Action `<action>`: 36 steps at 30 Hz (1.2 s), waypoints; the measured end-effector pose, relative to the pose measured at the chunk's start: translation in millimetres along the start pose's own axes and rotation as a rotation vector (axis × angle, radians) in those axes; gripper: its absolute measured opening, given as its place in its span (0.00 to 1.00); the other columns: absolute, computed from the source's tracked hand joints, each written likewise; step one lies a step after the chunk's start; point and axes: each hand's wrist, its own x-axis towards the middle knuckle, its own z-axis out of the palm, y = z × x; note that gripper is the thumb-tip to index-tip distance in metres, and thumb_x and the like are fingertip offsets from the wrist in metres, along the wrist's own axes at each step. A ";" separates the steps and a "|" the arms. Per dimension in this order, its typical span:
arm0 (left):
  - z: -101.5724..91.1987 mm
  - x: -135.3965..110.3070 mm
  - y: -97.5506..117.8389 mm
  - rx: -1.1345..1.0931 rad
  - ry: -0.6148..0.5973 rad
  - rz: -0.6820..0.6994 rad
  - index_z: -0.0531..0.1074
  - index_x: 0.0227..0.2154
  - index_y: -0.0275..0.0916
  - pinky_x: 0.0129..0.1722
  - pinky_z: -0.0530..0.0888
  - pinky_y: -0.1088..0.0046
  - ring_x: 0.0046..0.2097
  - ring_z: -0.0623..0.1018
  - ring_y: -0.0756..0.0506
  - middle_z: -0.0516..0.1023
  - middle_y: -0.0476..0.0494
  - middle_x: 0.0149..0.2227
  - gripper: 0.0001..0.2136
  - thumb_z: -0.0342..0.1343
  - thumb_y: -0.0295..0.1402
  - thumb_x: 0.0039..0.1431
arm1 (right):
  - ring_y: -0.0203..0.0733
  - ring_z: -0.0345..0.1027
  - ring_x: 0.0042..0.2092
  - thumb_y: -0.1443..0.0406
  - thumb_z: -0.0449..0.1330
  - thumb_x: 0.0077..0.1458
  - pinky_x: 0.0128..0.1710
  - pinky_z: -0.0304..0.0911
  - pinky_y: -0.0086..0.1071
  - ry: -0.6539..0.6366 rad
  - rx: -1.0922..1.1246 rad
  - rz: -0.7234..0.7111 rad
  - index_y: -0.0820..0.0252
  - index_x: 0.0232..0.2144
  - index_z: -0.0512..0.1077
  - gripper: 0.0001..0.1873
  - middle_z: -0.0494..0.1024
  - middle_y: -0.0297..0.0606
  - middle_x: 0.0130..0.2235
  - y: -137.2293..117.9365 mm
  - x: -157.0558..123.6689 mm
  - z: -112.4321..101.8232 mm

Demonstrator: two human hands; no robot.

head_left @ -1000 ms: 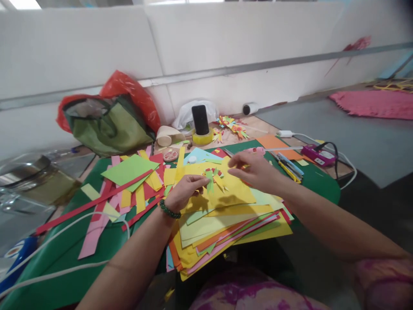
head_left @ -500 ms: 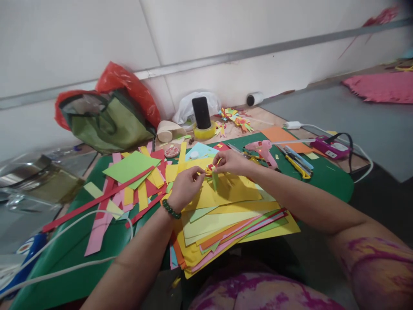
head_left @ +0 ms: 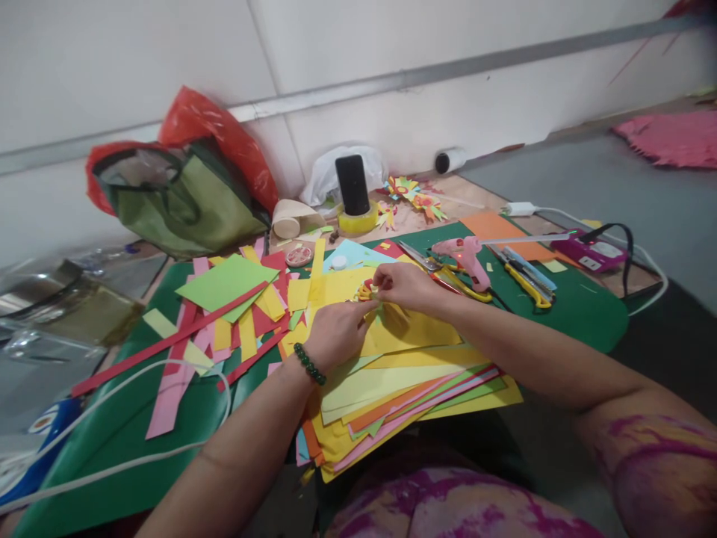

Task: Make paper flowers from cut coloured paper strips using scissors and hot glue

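Observation:
Above a stack of coloured paper sheets [head_left: 392, 373], both my hands meet at a small paper flower [head_left: 367, 288] in red, yellow and green. My left hand [head_left: 340, 329] is closed, its fingertips pressed to the flower's near side. My right hand [head_left: 404, 286] pinches it from the right with thumb and fingertips. My fingers hide part of the flower. Yellow paper lies directly beneath. A pink glue gun [head_left: 467, 258] rests to the right, beside yellow-handled scissors [head_left: 470, 290].
Cut paper strips [head_left: 173, 340] cover the green mat at left. A phone [head_left: 352, 184] stands in a yellow tape roll [head_left: 358, 219]; finished paper flowers [head_left: 411, 196] lie behind. Utility knives [head_left: 526, 276] sit right. A white cable [head_left: 128, 459] crosses the lower left. A green bag [head_left: 179, 198] stands back left.
My left hand has moved right and inward, its fingers now further over the flower near my right fingertips. The right hand keeps its pinch. The view has shifted slightly.

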 end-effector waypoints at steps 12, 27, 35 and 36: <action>2.3 0.4 1.4 0.008 0.009 -0.018 0.75 0.47 0.45 0.34 0.68 0.70 0.40 0.80 0.41 0.82 0.42 0.38 0.15 0.47 0.31 0.62 | 0.45 0.71 0.44 0.65 0.59 0.56 0.39 0.60 0.32 0.145 -0.103 -0.062 0.59 0.39 0.74 0.09 0.79 0.41 0.43 14.6 5.6 -7.6; -2.6 -5.7 20.6 0.053 -0.018 -0.049 0.72 0.50 0.43 0.33 0.69 0.70 0.41 0.79 0.41 0.80 0.40 0.40 0.17 0.48 0.43 0.64 | 0.41 0.74 0.33 0.61 0.59 0.55 0.31 0.59 0.29 -0.024 -0.041 0.106 0.61 0.46 0.72 0.17 0.82 0.38 0.33 18.3 11.9 -2.9; -3.2 -4.7 18.8 0.097 -0.025 -0.078 0.68 0.57 0.46 0.31 0.68 0.70 0.39 0.79 0.41 0.79 0.40 0.40 0.20 0.47 0.41 0.64 | 0.42 0.74 0.33 0.60 0.60 0.55 0.31 0.58 0.29 -0.035 -0.005 0.081 0.60 0.43 0.72 0.14 0.81 0.37 0.31 18.5 10.7 -2.6; -2.7 -4.3 18.4 0.104 -0.027 -0.075 0.68 0.57 0.46 0.31 0.67 0.70 0.39 0.79 0.41 0.79 0.40 0.40 0.20 0.46 0.41 0.64 | 0.42 0.74 0.33 0.60 0.60 0.55 0.30 0.58 0.29 -0.037 -0.002 0.082 0.60 0.43 0.72 0.14 0.81 0.37 0.31 18.2 10.5 -2.7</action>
